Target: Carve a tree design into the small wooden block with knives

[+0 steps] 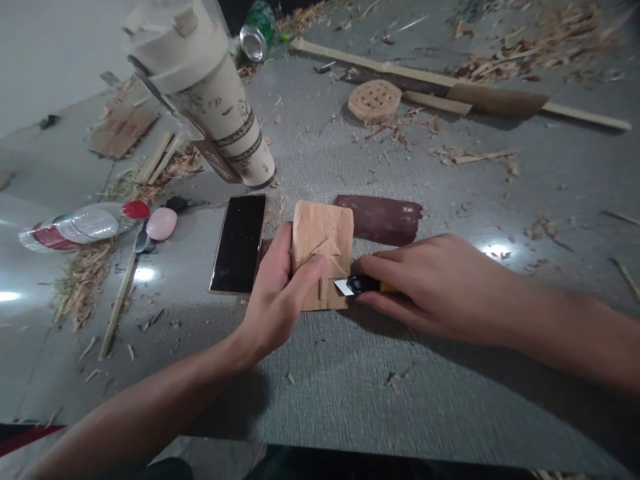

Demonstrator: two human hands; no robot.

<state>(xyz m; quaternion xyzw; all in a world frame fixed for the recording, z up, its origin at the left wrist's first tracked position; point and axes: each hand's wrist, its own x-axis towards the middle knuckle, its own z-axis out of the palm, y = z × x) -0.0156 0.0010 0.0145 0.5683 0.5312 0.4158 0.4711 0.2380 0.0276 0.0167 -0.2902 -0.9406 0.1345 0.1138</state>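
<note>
A small flat wooden block (323,223) with carved lines on its face is gripped by my left hand (277,283), the thumb pressing on the carving. My right hand (425,280) is closed around a utility knife (364,286) with a black and yellow body. Its short blade points left and meets the lower right part of the block. Just behind the block lies a dark brown slab (383,219) with a ragged right end. A phone (239,243) with a dark screen rests left of my left hand.
A tall lidded cup (220,100) stands behind the phone. At the left lie a plastic bottle (90,225) and a pink rounded object (161,225). Farther back are a carved wooden disc (375,101), long wooden strips (390,69), a green can (259,32) and scattered shavings (540,53).
</note>
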